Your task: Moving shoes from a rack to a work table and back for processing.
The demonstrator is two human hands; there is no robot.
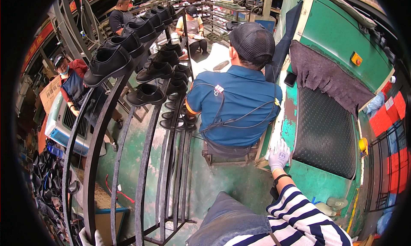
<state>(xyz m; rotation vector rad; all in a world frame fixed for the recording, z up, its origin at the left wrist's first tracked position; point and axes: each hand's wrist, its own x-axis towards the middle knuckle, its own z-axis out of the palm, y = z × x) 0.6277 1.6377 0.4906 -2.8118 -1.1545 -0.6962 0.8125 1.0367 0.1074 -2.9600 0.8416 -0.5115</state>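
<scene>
My left hand, in a pale glove, shows only in part at the lower edge, its fingers on both sides of a dark metal upright of the shoe rack. Black lace-up shoes stand in rows along that rack's tiers. My right hand, in a white glove with a dark band at the wrist, lies with fingers stretched forward on the near left edge of a green machine bench. Nothing shows in its grasp. Beside it, a black studded mat covers the bench's middle.
A person in a blue shirt sits just ahead, between rack and bench. Other people are farther back and at left. A white cooler unit and piled dark shoes lie left. Red boxes are at right.
</scene>
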